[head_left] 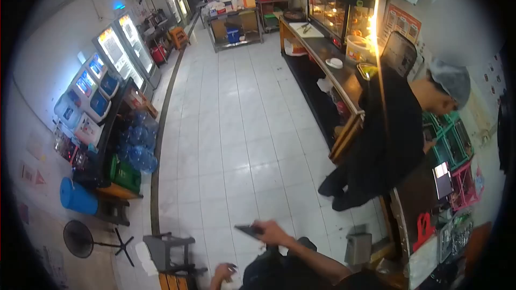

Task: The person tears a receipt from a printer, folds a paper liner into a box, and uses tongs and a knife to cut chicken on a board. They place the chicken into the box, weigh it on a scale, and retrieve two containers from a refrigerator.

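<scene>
Gripping a thin, dark, flat slab [248,230], the right hand [271,233] has its fingers closed on one end; the other end juts leftward in mid-air above the near part of the tiled floor [231,129]. The left hand [224,272] hangs lower, near a dark grey chair [166,252], fingers bent; I cannot tell whether they hold anything. Open room runs forward along the floor, between a dark strip [172,91] at its left edge and the long edge of the right-hand desk [346,80], where a dark-clothed person [392,129] stands.
</scene>
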`<state>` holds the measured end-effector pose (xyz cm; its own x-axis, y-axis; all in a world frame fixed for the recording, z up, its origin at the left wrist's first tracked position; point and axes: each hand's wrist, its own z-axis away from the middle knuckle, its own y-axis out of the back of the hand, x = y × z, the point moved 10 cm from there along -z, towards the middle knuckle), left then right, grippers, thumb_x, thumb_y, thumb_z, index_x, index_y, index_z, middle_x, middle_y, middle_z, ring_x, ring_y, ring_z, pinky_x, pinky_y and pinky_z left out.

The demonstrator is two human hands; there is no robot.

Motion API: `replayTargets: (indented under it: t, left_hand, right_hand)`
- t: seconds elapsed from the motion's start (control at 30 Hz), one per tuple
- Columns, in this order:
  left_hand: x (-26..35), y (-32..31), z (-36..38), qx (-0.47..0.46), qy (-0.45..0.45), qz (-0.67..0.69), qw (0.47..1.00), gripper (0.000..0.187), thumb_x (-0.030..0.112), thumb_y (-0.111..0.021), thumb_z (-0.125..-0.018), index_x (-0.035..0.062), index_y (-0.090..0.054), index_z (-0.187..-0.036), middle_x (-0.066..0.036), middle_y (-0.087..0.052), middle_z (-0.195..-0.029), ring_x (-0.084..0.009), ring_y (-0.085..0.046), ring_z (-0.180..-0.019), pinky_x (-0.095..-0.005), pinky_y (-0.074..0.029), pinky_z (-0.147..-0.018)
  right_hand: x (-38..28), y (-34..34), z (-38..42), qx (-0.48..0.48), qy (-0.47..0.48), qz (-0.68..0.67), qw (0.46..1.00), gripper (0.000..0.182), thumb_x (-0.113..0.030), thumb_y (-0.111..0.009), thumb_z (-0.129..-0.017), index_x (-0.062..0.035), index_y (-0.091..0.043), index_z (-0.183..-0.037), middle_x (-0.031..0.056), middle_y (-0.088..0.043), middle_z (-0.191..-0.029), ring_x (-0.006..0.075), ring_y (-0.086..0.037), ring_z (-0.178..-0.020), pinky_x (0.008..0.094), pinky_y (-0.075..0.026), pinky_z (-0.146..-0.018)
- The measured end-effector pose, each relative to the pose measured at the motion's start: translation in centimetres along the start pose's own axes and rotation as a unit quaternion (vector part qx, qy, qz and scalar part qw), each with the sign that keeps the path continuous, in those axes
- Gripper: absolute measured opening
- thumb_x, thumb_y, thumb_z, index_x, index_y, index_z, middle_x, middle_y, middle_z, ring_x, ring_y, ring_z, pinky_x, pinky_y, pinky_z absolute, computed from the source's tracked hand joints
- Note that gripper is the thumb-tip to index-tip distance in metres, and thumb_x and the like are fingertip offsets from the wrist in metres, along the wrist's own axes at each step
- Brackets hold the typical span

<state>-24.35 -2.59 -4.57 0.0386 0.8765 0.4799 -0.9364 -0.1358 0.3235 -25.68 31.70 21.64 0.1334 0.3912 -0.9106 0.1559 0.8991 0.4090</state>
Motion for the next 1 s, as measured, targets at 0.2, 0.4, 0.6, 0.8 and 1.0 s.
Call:
replayTargets:
  t: [0.2,0.4,0.6,0.8,1.0]
  left_hand:
    - [23.7,4.5,-2.5,0.09,-0.212,0.184,0.956,0.032,0.025,-0.067,-0.085,0.0045,-0.068,-0.109,-0.011,-0.067,-0.075,-0.0221,-0.062,-0.053,-0.0354,-0.053,-0.044]
    - [60.5,2.0,-16.2,0.149,-0.152,0.254,0.943,0.033,0.025,-0.065,-0.082,0.0065,-0.068,-0.11,-0.013,-0.067,-0.082,-0.0234,-0.063,-0.06,-0.0374,-0.052,-0.053]
    - [58.7,11.5,-19.4,0.137,-0.12,0.26,0.948,0.035,0.025,-0.063,-0.079,0.0085,-0.067,-0.11,-0.016,-0.068,-0.09,-0.0248,-0.063,-0.067,-0.0393,-0.052,-0.062]
    - [40.0,32.0,-21.0,0.105,-0.147,0.33,0.927,0.031,0.025,-0.064,-0.076,-0.0005,-0.067,-0.094,-0.015,-0.067,-0.084,-0.0231,-0.062,-0.068,-0.0359,-0.05,-0.062]
    - [47.1,44.8,-30.2,0.011,-0.091,0.12,0.989,0.034,0.028,-0.066,-0.075,-0.0022,-0.067,-0.09,-0.015,-0.067,-0.081,-0.0229,-0.062,-0.068,-0.0357,-0.05,-0.062]
  right_hand:
    - [-3.1,-10.3,-9.6,-0.243,0.172,-0.046,0.954,0.027,-0.022,-0.064,-0.078,-0.006,-0.058,-0.099,0.0208,-0.063,-0.077,0.0439,-0.06,-0.076,0.0508,-0.046,-0.068]
    - [-4.7,-7.1,-16.8,-0.489,0.212,-0.121,0.837,0.017,-0.024,-0.068,-0.081,-0.0101,-0.063,-0.087,0.0085,-0.064,-0.075,0.0227,-0.059,-0.064,0.0348,-0.051,-0.06]
    - [-0.3,2.0,-33.4,-0.354,0.157,-0.145,0.91,0.046,-0.022,-0.071,-0.075,0.0003,-0.056,-0.112,0.0215,-0.066,-0.096,0.0349,-0.063,-0.09,0.0415,-0.049,-0.078]
    - [2.9,9.6,-48.1,-0.215,0.099,-0.144,0.961,0.036,-0.026,-0.067,-0.083,-0.0001,-0.055,-0.105,0.0209,-0.066,-0.084,0.0354,-0.064,-0.078,0.0427,-0.05,-0.068]
    - [4.5,14.2,-61.1,-0.308,0.188,-0.02,0.932,0.023,-0.013,-0.061,-0.081,-0.0004,-0.052,-0.099,0.0235,-0.059,-0.077,0.0442,-0.059,-0.077,0.0486,-0.046,-0.065]
